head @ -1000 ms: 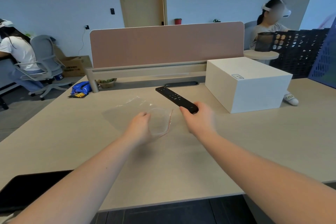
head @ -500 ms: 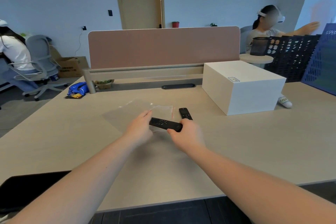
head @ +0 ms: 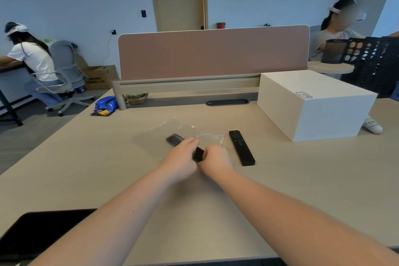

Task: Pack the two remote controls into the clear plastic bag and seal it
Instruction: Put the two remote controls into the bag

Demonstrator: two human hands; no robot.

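Lying mid-surface, the clear plastic bag (head: 172, 134) holds one remote control (head: 176, 139) partway in — the left hand (head: 180, 157) pinches its mouth, the right hand (head: 214, 157) grips that remote's near end. Just right lies the second remote control (head: 241, 147), untouched, toward the white box (head: 313, 103).

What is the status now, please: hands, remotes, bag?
Left hand holds clear plastic bag mouth; right hand pushes first black remote control, partly inside. Second black remote control lies on beige table, beside bag. Nothing in the way.
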